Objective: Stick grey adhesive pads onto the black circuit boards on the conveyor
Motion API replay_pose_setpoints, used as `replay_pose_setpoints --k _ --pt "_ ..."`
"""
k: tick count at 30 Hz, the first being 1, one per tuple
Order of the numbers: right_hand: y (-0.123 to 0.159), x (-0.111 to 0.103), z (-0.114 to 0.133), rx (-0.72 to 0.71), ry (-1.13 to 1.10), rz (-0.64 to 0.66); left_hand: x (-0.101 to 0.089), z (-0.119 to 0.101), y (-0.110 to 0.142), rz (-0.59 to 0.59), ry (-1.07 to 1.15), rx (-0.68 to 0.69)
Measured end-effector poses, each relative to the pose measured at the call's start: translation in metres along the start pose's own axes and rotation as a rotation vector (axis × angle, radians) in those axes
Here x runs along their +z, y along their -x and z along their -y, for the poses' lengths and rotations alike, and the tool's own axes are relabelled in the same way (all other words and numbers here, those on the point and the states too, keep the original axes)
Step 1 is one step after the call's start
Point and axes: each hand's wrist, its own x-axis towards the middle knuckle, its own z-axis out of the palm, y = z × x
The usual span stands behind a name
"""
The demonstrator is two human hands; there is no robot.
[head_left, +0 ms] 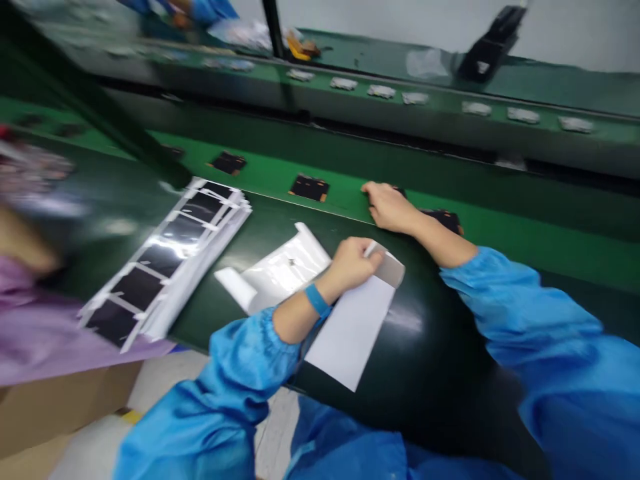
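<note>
Just below and right of the frame's centre, we see a long white paper-like sheet [356, 328], its greyish end pointing steeply to the upper right along its long axis. Our left hand [356, 264] is pinched at that end; we judge it light, limp, easily creased, best held by the edges. Our right hand [390, 207] covers a flat black piece [401, 191]; whether it grips, we cannot tell.

So the left hand [353, 265], blue band [317, 301] on the wrist, has the greyish top end of a white sheet [353, 330] pinched. Right hand [393, 207] is over at the green strip [345, 195], right on a black piece [400, 191], can't tell if it's gripping. Curled clear film [285, 267] sits left of the sheet, then a stack of black-and-white strips [170, 250]. Somebody's purple sleeve [45, 333] is far left.
</note>
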Motion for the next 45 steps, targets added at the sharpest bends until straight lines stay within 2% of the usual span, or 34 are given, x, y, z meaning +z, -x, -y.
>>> replay_pose_setpoints --k 4,7,9,12,15,19,21,24,32,45 --pt "-0.002 0.0 -0.028 0.169 -0.067 -0.143 0.001 0.005 -0.002 0.039 0.022 -0.023" --pt "-0.007 -0.013 -0.041 0.261 -0.156 -0.189 0.0 0.006 -0.001 0.041 0.028 -0.054" --pt "-0.011 -0.024 -0.037 0.334 -0.314 -0.268 0.001 0.004 0.001 0.042 0.039 -0.043" --pt "-0.022 -0.035 -0.01 0.39 -0.569 -0.341 0.003 0.002 0.006 0.034 0.037 0.052" --pt "-0.042 -0.032 0.028 0.386 -0.618 -0.216 0.007 0.001 0.01 0.056 0.056 0.178" --pt "-0.077 -0.014 0.075 0.349 -0.56 0.056 0.012 0.001 0.013 0.191 0.078 0.28" --pt "-0.093 -0.004 0.091 0.305 -0.505 0.154 0.013 0.001 0.014 0.269 0.087 0.306" --pt "-0.108 0.006 0.105 0.263 -0.438 0.215 0.011 -0.001 0.015 0.329 0.094 0.338" --pt "-0.104 0.013 0.102 0.317 -0.331 0.313 0.016 -0.003 0.016 0.351 0.043 0.359" --pt "-0.08 0.003 0.092 0.269 -0.19 0.243 0.017 -0.003 0.016 0.35 0.005 0.365"
